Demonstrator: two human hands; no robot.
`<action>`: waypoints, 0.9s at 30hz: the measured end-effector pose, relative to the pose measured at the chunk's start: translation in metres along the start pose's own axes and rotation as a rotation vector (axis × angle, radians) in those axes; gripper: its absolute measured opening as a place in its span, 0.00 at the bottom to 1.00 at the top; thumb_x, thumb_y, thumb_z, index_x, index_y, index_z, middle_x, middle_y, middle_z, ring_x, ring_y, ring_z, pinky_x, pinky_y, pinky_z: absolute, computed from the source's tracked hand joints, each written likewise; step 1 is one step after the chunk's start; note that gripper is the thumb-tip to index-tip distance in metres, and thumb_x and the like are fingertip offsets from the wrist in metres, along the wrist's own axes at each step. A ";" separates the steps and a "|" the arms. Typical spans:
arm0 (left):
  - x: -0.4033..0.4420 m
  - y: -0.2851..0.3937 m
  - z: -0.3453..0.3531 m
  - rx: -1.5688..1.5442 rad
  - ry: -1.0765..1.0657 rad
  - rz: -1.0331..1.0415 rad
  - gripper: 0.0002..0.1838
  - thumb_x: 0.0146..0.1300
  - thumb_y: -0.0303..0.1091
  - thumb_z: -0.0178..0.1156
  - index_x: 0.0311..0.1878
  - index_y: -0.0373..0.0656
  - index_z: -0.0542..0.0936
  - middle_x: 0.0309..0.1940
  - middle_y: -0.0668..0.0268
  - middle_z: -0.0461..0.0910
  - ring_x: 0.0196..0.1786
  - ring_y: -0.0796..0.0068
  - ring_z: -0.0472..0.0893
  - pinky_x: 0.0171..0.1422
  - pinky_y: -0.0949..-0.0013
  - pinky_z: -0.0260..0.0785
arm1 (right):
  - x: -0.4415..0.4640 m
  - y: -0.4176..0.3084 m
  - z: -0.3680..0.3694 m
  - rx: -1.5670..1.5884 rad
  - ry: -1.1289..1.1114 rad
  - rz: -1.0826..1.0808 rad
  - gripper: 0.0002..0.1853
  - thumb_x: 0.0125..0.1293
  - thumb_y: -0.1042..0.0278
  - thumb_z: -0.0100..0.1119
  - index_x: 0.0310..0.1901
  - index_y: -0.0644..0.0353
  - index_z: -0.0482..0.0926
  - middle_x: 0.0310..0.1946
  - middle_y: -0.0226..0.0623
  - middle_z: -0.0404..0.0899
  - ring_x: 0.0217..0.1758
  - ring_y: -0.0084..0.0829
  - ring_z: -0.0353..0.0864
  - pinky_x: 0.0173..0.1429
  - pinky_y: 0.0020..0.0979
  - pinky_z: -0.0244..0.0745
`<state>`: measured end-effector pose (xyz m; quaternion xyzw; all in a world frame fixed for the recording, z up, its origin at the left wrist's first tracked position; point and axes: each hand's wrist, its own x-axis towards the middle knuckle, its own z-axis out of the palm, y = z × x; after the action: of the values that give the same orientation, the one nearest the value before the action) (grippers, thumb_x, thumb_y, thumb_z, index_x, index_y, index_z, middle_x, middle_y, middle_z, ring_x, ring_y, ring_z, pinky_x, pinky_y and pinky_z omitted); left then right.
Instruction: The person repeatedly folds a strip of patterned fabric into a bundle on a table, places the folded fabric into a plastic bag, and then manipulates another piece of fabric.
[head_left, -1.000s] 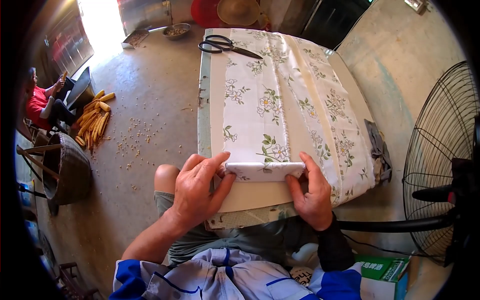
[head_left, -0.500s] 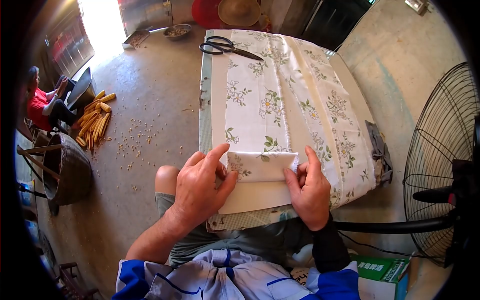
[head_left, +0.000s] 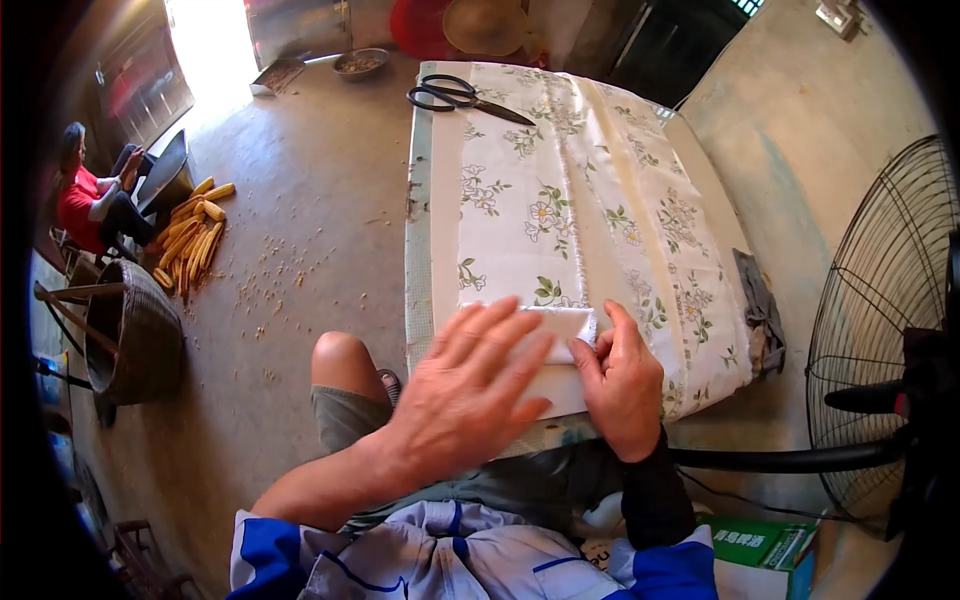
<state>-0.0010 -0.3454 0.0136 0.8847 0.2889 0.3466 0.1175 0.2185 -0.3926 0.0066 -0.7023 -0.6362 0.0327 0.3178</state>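
A long white fabric strip (head_left: 515, 230) with green leaves and flowers lies along the table, its near end folded over to show the plain white back. My right hand (head_left: 622, 385) pinches the right end of that fold between thumb and fingers. Over the left part of the fold, my left hand (head_left: 470, 375) is spread flat with fingers apart, slightly blurred; it hides that side of the cloth. Whether the palm touches the fabric I cannot tell. Black-handled scissors (head_left: 470, 98) rest at the far left of the cloth.
More flowered fabric (head_left: 690, 250) covers the table's right side, with a grey rag (head_left: 760, 315) at its edge. A fan (head_left: 880, 320) stands to the right. On the left are a seated person (head_left: 90, 200), corn cobs (head_left: 190, 240) and a wicker basket (head_left: 135, 335).
My left hand has let go of the fold's left end, opened out and moved right across the cloth. My right hand keeps its pinch at the right end.
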 end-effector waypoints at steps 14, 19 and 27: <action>0.006 -0.008 0.025 0.031 -0.296 0.007 0.59 0.62 0.72 0.71 0.79 0.28 0.70 0.84 0.39 0.62 0.89 0.38 0.58 0.92 0.42 0.48 | -0.001 0.000 -0.012 -0.009 -0.056 0.089 0.27 0.71 0.71 0.73 0.69 0.67 0.76 0.41 0.47 0.85 0.42 0.50 0.87 0.48 0.47 0.82; 0.006 -0.007 0.027 0.007 -0.288 0.000 0.54 0.65 0.66 0.70 0.81 0.30 0.70 0.84 0.39 0.64 0.89 0.38 0.58 0.93 0.41 0.45 | 0.004 -0.006 -0.014 -0.047 -0.068 -0.461 0.36 0.76 0.53 0.69 0.73 0.74 0.73 0.68 0.57 0.79 0.73 0.57 0.77 0.76 0.52 0.70; 0.006 -0.009 0.025 0.081 -0.343 0.031 0.54 0.65 0.65 0.68 0.79 0.27 0.70 0.84 0.39 0.63 0.89 0.38 0.57 0.93 0.41 0.44 | -0.001 0.007 -0.001 -0.048 -0.356 -0.462 0.59 0.71 0.22 0.58 0.80 0.77 0.64 0.85 0.63 0.58 0.91 0.58 0.54 0.91 0.57 0.46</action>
<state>0.0162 -0.3348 -0.0050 0.9391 0.2646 0.1806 0.1240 0.2248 -0.3940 0.0042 -0.5293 -0.8257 0.0671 0.1833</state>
